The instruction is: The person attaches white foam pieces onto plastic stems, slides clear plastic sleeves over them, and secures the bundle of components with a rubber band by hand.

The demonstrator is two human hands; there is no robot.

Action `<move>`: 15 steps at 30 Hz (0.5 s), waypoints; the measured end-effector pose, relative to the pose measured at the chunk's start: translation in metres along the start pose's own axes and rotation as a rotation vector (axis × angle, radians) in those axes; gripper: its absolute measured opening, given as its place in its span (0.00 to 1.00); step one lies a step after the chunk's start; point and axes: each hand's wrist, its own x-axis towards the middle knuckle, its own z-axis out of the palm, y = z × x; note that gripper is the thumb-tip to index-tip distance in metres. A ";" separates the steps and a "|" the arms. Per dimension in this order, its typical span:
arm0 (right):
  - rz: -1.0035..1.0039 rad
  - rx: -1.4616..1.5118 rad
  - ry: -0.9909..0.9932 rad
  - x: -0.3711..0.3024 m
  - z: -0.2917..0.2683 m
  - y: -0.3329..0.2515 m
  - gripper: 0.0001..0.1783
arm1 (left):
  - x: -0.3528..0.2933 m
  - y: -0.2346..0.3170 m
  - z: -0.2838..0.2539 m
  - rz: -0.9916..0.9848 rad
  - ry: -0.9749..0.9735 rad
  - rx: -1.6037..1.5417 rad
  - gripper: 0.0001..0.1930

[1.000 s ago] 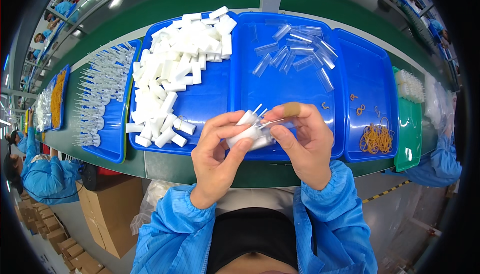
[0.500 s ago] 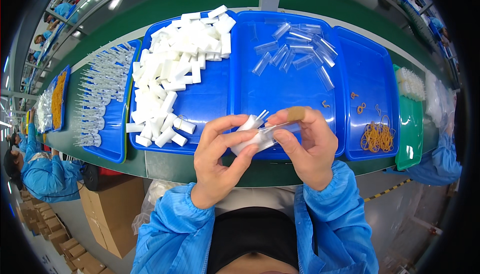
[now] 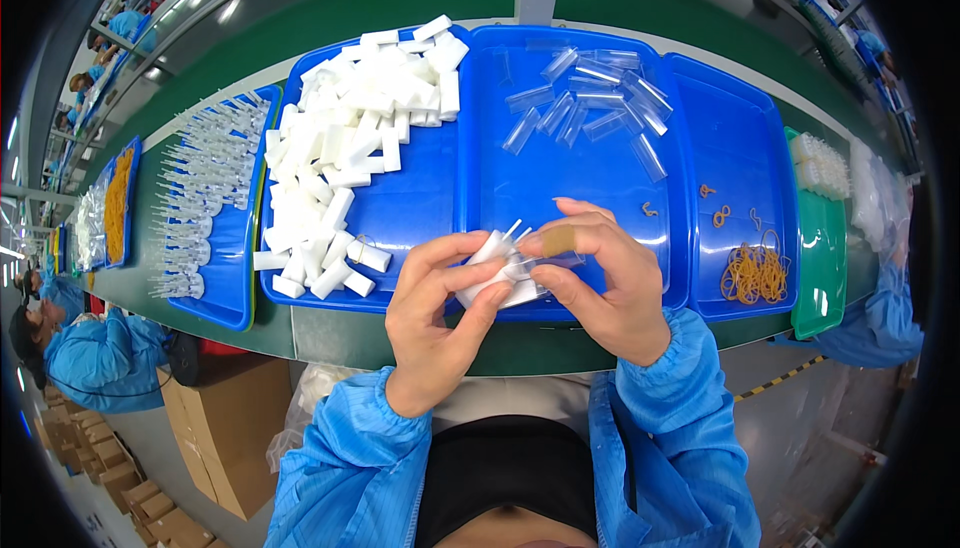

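Above the front edge of the trays, my left hand point(image 3: 435, 313) is closed around white foam pieces point(image 3: 518, 294), fingers on one side and thumb on the other. Thin white prongs point(image 3: 513, 229) stick up between the foam and my right fingers; what they belong to is mostly hidden. My right hand point(image 3: 620, 293), with a tan wrap on its index finger, pinches a clear plastic sleeve point(image 3: 566, 260) between index finger and thumb. Its left end meets the foam. Whether the foam sits inside it I cannot tell.
Blue trays hold white foam blocks point(image 3: 340, 128), clear plastic sleeves point(image 3: 600, 98), and tan rubber bands point(image 3: 757, 276). Farther left, a tray carries rows of clear pronged parts point(image 3: 205, 168). A green tray point(image 3: 822, 258) stands at right; a cardboard box point(image 3: 225, 428) is below left.
My right hand has shifted slightly left, toward the foam, with the sleeve. Its fingers now cover more of the sleeve. My left hand keeps its grip almost in place.
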 end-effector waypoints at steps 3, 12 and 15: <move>0.250 0.303 0.007 -0.003 0.005 -0.002 0.12 | 0.000 -0.002 -0.007 0.077 -0.053 0.078 0.14; 0.290 0.376 0.176 0.000 0.010 -0.001 0.16 | 0.011 0.019 -0.011 -0.051 -0.139 -0.095 0.17; 0.339 0.494 0.193 0.006 0.003 -0.008 0.18 | 0.007 0.014 -0.020 -0.148 -0.191 -0.318 0.19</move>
